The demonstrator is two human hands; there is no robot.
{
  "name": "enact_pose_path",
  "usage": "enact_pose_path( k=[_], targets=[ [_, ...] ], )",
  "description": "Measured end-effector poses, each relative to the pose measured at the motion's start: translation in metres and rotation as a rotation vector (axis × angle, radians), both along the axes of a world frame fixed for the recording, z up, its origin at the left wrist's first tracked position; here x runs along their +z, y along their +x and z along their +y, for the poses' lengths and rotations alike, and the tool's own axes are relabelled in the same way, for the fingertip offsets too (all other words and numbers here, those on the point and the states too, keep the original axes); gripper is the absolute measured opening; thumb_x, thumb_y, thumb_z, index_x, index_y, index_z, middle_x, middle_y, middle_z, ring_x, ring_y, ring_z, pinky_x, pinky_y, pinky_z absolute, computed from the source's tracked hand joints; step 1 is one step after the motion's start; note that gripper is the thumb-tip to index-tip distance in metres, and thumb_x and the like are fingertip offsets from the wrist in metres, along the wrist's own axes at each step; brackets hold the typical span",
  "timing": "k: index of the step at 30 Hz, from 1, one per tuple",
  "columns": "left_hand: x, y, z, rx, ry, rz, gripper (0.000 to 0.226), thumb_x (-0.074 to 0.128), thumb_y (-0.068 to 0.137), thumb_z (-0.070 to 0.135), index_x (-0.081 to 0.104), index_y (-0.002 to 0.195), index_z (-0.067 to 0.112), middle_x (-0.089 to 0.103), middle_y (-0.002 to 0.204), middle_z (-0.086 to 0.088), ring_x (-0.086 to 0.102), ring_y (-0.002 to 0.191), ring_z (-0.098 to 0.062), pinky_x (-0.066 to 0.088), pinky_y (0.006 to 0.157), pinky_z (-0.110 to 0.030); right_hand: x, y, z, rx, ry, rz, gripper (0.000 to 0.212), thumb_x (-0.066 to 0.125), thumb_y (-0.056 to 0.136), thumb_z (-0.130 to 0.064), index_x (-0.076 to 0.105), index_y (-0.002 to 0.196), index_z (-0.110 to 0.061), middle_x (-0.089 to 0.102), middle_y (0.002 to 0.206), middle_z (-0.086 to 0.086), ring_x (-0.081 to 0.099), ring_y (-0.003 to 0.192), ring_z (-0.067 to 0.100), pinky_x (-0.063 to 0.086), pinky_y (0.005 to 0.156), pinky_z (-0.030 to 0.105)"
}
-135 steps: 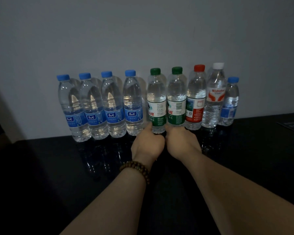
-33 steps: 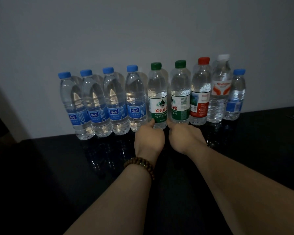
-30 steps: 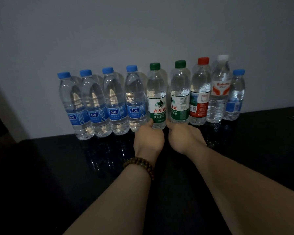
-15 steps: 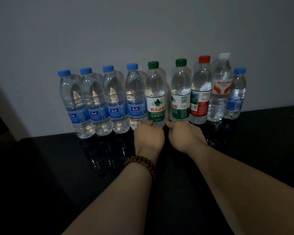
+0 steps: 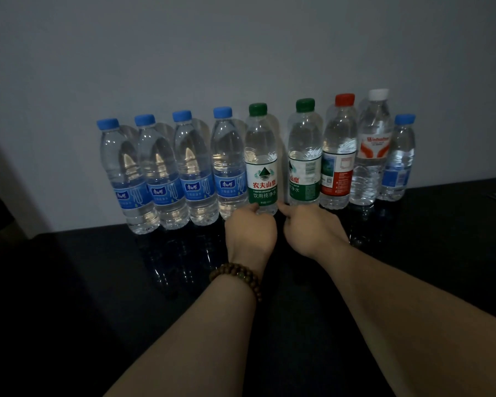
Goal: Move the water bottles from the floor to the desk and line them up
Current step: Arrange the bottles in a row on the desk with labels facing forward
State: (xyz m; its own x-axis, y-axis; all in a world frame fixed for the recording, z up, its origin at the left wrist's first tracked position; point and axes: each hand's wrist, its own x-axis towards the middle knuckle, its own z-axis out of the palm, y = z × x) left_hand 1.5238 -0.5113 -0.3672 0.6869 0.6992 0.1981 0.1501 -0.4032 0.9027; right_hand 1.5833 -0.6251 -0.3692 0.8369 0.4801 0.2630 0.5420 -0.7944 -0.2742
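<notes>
Water bottles (image 5: 258, 164): nine upright in a row on the dark desk (image 5: 69, 282), against the wall (image 5: 241, 53), just beyond both hands. Left hand (image 5: 251, 229), curled, pinches the base of the green-capped bottle ahead; right hand (image 5: 309, 227) closes on the base of its green-capped neighbour (image 5: 304, 167). Low grips probably serve to slide or twist them, evening the gap and turning labels forward.
</notes>
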Motion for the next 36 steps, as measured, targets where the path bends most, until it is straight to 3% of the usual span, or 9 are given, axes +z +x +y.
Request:
enact_pose_path(
  k=[4, 8, 14, 18, 21, 26, 30, 34, 36],
  targets=[
    [0.002, -0.001, 0.0, -0.001, -0.018, 0.028, 0.022, 0.055, 0.087, 0.017, 0.075, 0.094, 0.023, 0.072, 0.091, 0.01, 0.062, 0.076, -0.006, 0.04, 0.052, -0.013, 0.0, -0.004, -0.002, -0.079, 0.166, -0.066, 0.035, 0.047, 0.093, -0.027, 0.066, 0.121, -0.036, 0.067, 0.116, 0.009, 0.063, 0.097, 0.032, 0.05, 0.074, 0.035],
    [0.0, -0.002, -0.003, -0.046, 0.057, 0.042, 0.018, 0.059, 0.09, 0.023, 0.072, 0.078, 0.022, 0.07, 0.079, 0.008, 0.066, 0.075, -0.008, 0.046, 0.057, -0.02, 0.005, 0.005, -0.009, -0.44, 0.523, -0.015, 0.028, 0.047, 0.096, -0.03, 0.071, 0.092, -0.018, 0.066, 0.087, 0.008, 0.057, 0.073, 0.029, 0.045, 0.066, 0.032],
    [0.016, -0.004, -0.036, -0.253, 0.141, 0.198, 0.03, 0.06, 0.086, 0.012, 0.078, 0.108, 0.018, 0.074, 0.109, 0.0, 0.066, 0.101, -0.017, 0.05, 0.081, -0.02, 0.009, 0.015, -0.022, -0.454, 0.734, 0.27, 0.025, 0.053, 0.094, -0.025, 0.075, 0.094, -0.013, 0.07, 0.093, 0.012, 0.063, 0.081, 0.031, 0.052, 0.071, 0.034],
    [0.02, 0.007, -0.062, -0.21, 0.023, 0.324, 0.026, 0.059, 0.087, 0.021, 0.078, 0.104, 0.015, 0.074, 0.108, -0.006, 0.068, 0.097, -0.026, 0.058, 0.087, -0.036, 0.017, 0.032, -0.049, -0.259, 0.965, 0.678, 0.021, 0.061, 0.099, -0.02, 0.069, 0.108, -0.003, 0.065, 0.07, 0.016, 0.06, 0.051, 0.024, 0.048, 0.043, 0.027],
    [0.017, 0.009, -0.075, -0.019, 0.008, 0.26, 0.023, 0.054, 0.087, 0.029, 0.073, 0.095, 0.018, 0.072, 0.101, -0.004, 0.065, 0.089, -0.026, 0.054, 0.08, -0.031, 0.019, 0.035, -0.062, -0.164, 0.959, 0.779, 0.022, 0.059, 0.101, -0.02, 0.064, 0.115, -0.004, 0.06, 0.065, 0.014, 0.056, 0.041, 0.019, 0.046, 0.04, 0.025],
    [0.008, 0.011, -0.078, 0.024, 0.085, 0.187, 0.012, 0.054, 0.081, 0.038, 0.063, 0.087, 0.033, 0.062, 0.084, 0.012, 0.056, 0.074, -0.011, 0.047, 0.069, -0.029, 0.009, 0.035, -0.065, -0.085, 1.044, 0.701, 0.016, 0.06, 0.1, -0.016, 0.069, 0.107, -0.005, 0.061, 0.06, 0.011, 0.055, 0.041, 0.017, 0.043, 0.038, 0.025],
    [0.013, 0.013, -0.082, -0.061, 0.103, 0.181, 0.03, 0.058, 0.085, 0.034, 0.064, 0.114, 0.034, 0.069, 0.105, 0.007, 0.064, 0.09, -0.017, 0.052, 0.079, -0.032, 0.002, 0.036, -0.062, -0.092, 1.005, 0.49, 0.024, 0.057, 0.095, -0.01, 0.076, 0.099, -0.025, 0.067, 0.062, 0.001, 0.06, 0.048, 0.013, 0.042, 0.041, 0.023],
    [0.014, 0.012, -0.084, -0.1, 0.084, 0.165, 0.042, 0.055, 0.086, 0.024, 0.06, 0.128, 0.03, 0.069, 0.117, 0.001, 0.066, 0.102, -0.023, 0.055, 0.089, -0.036, -0.006, 0.038, -0.053, -0.092, 0.82, 0.208, 0.029, 0.058, 0.09, -0.012, 0.08, 0.106, -0.022, 0.076, 0.106, -0.005, 0.068, 0.098, 0.015, 0.047, 0.086, 0.022],
    [0.015, 0.012, -0.084, -0.105, 0.051, 0.143, 0.039, 0.055, 0.086, 0.023, 0.061, 0.124, 0.03, 0.07, 0.114, 0.0, 0.066, 0.101, -0.023, 0.057, 0.09, -0.039, -0.006, 0.041, -0.054, -0.102, 0.848, 0.177, 0.028, 0.06, 0.09, -0.015, 0.078, 0.11, -0.022, 0.075, 0.112, -0.002, 0.067, 0.103, 0.015, 0.047, 0.089, 0.023]
  ],
)
